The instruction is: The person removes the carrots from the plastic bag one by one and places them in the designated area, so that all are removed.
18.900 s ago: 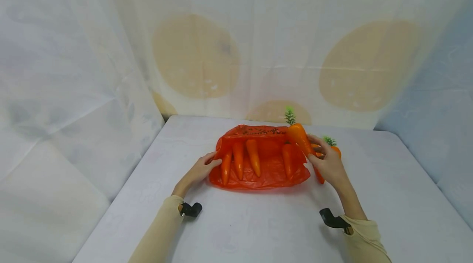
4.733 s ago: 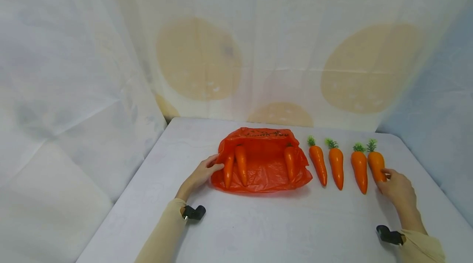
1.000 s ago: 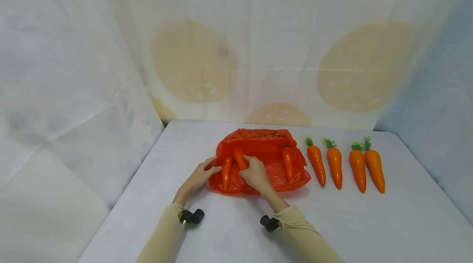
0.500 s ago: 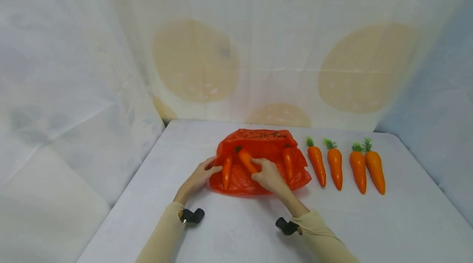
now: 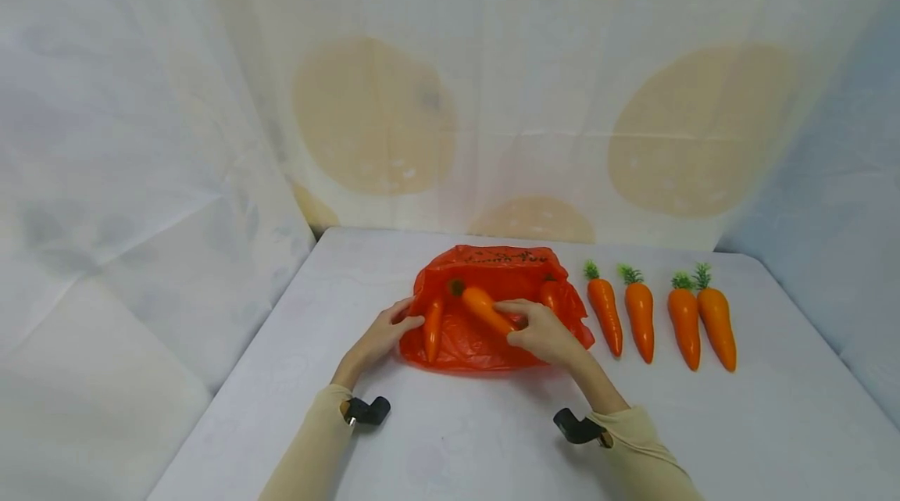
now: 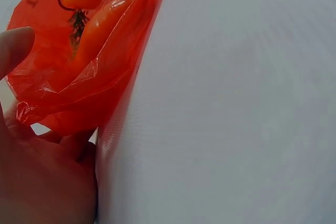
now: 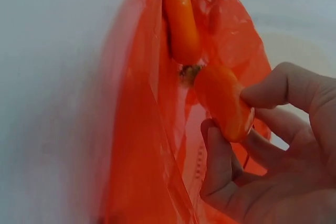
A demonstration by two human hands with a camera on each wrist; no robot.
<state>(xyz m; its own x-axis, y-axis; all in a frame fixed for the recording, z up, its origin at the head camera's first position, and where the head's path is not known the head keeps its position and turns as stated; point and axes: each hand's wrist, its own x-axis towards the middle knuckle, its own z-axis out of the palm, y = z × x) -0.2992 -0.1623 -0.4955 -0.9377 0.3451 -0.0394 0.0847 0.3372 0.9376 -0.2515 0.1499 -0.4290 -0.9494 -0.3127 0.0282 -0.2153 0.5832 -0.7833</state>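
A red plastic bag (image 5: 485, 352) lies on the table with its mouth facing me. My left hand (image 5: 377, 335) grips the bag's left edge; in the left wrist view the thumb is over the plastic and the fingers are behind it. My right hand (image 5: 544, 329) pinches a carrot (image 5: 483, 305) by its narrow end between thumb and fingers, tilted at the bag's mouth with its leafy top toward the far left. Another carrot (image 5: 433, 329) lies at the bag's left side. A third carrot (image 5: 551, 294), at the right, is partly hidden behind my right hand.
Several carrots with green tops stand in a row right of the bag: a slim carrot (image 5: 605, 316) nearest it, and a thick carrot (image 5: 717, 327) farthest right. The white table (image 5: 450, 438) meets a patterned cloth (image 5: 534, 94) at the back.
Earlier, my right hand laid carrots from the bag in a row at the right. Within the last second it has drawn another carrot rightward and up inside the bag. My left hand stays put.
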